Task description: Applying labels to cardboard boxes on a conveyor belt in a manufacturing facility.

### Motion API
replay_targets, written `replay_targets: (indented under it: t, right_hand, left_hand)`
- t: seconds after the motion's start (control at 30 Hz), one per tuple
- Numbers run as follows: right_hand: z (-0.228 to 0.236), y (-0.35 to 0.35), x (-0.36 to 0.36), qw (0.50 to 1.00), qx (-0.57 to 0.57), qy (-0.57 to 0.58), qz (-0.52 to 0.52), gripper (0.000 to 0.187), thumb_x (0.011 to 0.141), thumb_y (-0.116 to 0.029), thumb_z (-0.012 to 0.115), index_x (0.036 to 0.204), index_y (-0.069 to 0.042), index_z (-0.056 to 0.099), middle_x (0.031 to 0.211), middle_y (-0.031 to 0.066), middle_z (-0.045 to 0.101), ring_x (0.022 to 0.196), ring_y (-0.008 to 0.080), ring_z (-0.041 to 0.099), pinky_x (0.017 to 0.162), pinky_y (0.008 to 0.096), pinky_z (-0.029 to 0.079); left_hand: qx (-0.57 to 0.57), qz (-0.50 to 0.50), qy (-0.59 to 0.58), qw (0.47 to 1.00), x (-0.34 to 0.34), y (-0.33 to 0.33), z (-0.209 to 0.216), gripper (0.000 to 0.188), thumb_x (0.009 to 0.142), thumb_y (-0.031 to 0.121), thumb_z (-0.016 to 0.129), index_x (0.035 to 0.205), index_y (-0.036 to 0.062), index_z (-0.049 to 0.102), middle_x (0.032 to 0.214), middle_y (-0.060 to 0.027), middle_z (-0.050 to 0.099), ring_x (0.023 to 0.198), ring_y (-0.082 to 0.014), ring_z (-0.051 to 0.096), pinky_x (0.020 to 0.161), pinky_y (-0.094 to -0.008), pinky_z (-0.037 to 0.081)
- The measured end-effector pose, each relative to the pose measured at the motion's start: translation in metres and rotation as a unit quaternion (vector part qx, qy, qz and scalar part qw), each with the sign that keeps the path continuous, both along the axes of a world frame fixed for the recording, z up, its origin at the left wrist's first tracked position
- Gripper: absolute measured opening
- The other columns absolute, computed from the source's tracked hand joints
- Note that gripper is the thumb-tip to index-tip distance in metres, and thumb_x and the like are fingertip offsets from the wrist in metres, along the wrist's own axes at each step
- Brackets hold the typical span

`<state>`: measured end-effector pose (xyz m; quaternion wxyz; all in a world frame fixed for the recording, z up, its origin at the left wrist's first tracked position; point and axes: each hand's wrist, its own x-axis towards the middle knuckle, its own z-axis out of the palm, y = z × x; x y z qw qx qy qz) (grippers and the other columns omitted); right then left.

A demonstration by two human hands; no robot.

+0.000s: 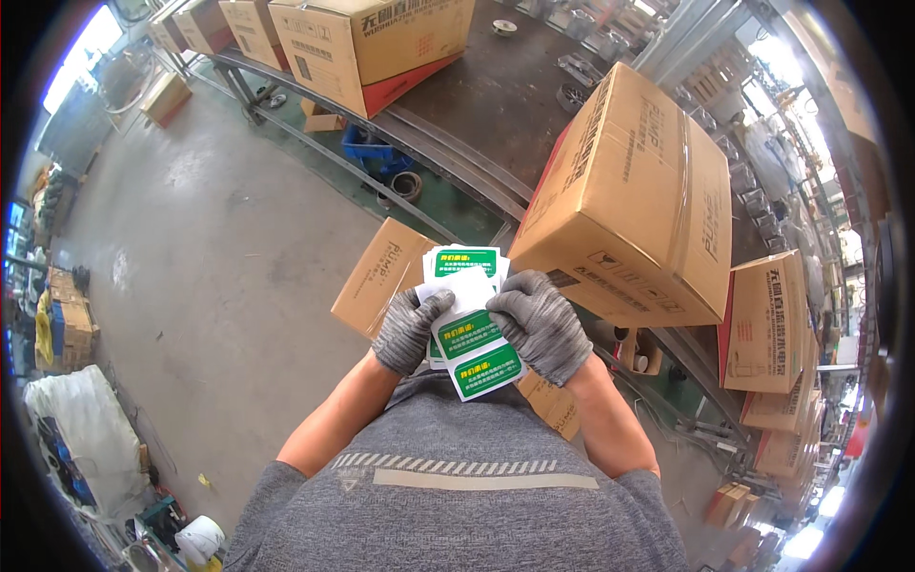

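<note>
Both my hands wear grey knitted gloves and meet in front of my chest over several green-and-white printed labels (486, 370). My left hand (410, 329) is closed on the left side of them, its thumb pressing on a blank white piece (469, 289). From the right, my right hand (545, 324) pinches the same white piece and the label edges with thumb and fingers. More labels show above the white piece and hang below it, overlapping. Whether they are joined or loose I cannot tell.
A large taped cardboard carton (629, 200) stands tilted in view on the dark workbench (510, 91), just right of my hands. Another carton (381, 272) sits lower, behind my left hand. More cartons (372, 48) line the bench's far end. Below the bench is a blue bin (367, 148).
</note>
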<state>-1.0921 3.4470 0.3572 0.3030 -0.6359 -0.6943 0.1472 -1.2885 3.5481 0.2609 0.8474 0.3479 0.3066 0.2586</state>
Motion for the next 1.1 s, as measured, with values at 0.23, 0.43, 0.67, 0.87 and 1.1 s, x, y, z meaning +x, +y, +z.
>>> replay_targets:
  t: [0.23,0.43,0.67,0.87,1.1]
  right_hand:
    - [0.007,-0.006,0.021,0.988,0.103,-0.056,0.096,0.02,0.076,-0.009,0.072,0.096,-0.008,0.068,0.104,0.0092,0.065,0.11,0.0321,0.061,0.099,0.05,0.048]
    - [0.075,-0.04,0.056,0.976,0.12,0.151,0.101,0.026,0.083,-0.003,0.073,0.106,-0.01,0.062,0.103,0.0044,0.066,0.102,0.0238,0.066,0.1,0.0468,0.048]
    - [0.158,-0.116,0.261,0.992,-0.021,0.033,-0.122,0.011,0.089,0.002,0.06,0.097,-0.005,0.059,0.094,0.0027,0.062,0.087,0.0128,0.06,0.082,0.0289,0.051]
    - [0.132,-0.128,0.342,0.973,-0.148,-0.036,-0.173,0.012,0.089,0.002,0.058,0.098,-0.004,0.059,0.085,0.0041,0.061,0.082,0.0133,0.058,0.08,0.0306,0.051]
    - [0.091,-0.115,0.369,0.977,-0.149,-0.07,-0.137,0.015,0.087,0.002,0.061,0.102,-0.003,0.06,0.086,0.0135,0.065,0.081,0.0243,0.062,0.079,0.0368,0.053]
  left_hand:
    - [0.012,0.005,0.062,0.998,0.025,-0.005,-0.013,0.041,0.094,0.029,0.073,0.114,-0.0055,0.068,0.104,-0.0111,0.072,0.092,-0.0182,0.07,0.082,-0.0325,0.059]
    - [-0.015,0.043,0.028,0.999,0.036,-0.01,-0.013,0.048,0.093,0.028,0.074,0.124,-0.0052,0.06,0.109,-0.0114,0.07,0.096,-0.0217,0.07,0.085,-0.0358,0.058]
    - [0.068,0.039,0.056,0.995,0.039,-0.01,0.0,0.051,0.088,0.033,0.078,0.122,-0.0031,0.065,0.108,-0.0113,0.072,0.094,-0.0205,0.071,0.083,-0.0341,0.058]
    - [0.061,0.056,0.048,0.995,0.052,-0.017,0.002,0.054,0.086,0.034,0.079,0.123,-0.0024,0.066,0.109,-0.0111,0.073,0.094,-0.0221,0.071,0.084,-0.036,0.058]
    - [0.058,0.066,0.064,0.994,0.062,-0.025,0.001,0.052,0.087,0.032,0.078,0.124,-0.0021,0.065,0.109,-0.0096,0.072,0.094,-0.0214,0.071,0.083,-0.0349,0.059]
